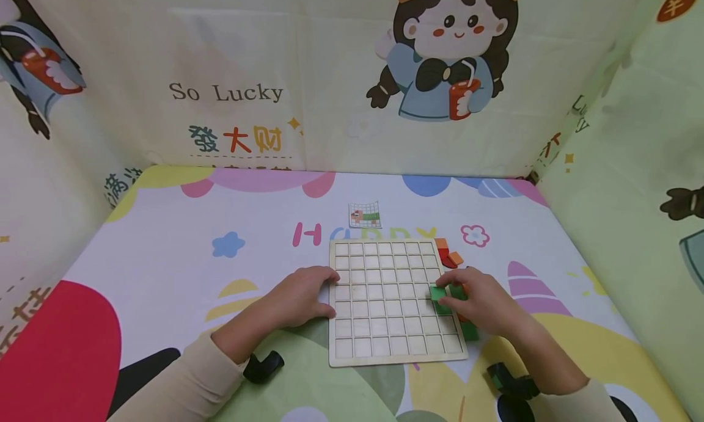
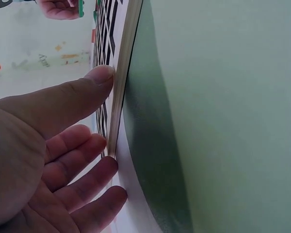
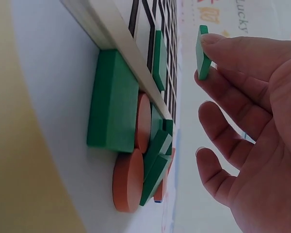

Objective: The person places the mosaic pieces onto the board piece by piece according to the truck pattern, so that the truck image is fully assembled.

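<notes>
Apparently mid-placement: green tile held over gridded board

Left hand: fingers loose and parted, thumb at the board's edge; looks like light steadying. Ahead and to its right, past the board, a small printed card bearing a coloured grid picture.

Directly right of this hand, the gridded board lies flat, most cells bare. Toward its right rim, just under the right hand, one laid tile, also green. Whether it sits square in a cell, cannot tell.

Right hand: thumb and forefinger pinch the green tile, raised clear of the board. Below this hand, beside the rim, a green block and an orange disc among other loose pieces.

Step, as judged: setting out tiles, barely begun. Next move probably calls for choosing a cell, lowering the tile level, then letting go without nudging its neighbour.
</notes>
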`<state>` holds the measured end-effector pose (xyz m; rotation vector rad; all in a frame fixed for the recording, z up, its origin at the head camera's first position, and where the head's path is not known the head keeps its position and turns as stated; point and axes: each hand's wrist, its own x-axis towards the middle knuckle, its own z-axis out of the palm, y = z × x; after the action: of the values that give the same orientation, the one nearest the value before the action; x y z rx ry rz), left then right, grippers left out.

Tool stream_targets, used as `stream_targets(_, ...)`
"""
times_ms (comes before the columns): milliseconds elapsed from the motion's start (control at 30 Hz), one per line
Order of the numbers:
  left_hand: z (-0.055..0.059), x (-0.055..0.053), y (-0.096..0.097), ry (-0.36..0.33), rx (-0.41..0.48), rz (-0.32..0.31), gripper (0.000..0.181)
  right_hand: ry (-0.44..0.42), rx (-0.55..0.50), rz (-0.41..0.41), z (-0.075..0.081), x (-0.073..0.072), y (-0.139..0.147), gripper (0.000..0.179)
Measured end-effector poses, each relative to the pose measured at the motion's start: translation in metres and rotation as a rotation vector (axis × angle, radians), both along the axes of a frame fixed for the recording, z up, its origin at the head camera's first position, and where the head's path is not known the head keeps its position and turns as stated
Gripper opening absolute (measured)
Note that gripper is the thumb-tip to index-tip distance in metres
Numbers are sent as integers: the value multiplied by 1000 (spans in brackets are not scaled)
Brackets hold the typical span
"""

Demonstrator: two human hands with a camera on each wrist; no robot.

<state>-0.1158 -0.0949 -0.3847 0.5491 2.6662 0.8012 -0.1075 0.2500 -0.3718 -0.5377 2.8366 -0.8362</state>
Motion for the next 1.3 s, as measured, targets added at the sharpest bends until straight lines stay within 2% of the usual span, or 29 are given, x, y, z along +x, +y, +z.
stream_targets(300, 0, -1, 0, 12, -10, -9, 57, -1, 17, 13, -4, 1, -4, 23)
stream_targets(733, 0, 0, 0, 2, -2, 0, 57, -63, 2, 37, -8, 1, -10, 19)
stream_targets(900, 0, 0, 0, 3, -1, -1, 58, -55, -2, 59, -10, 2, -11, 19)
stream_targets(1300, -1, 1, 0, 8, -15, 6, 57, -32, 32, 34, -12, 4, -13, 18)
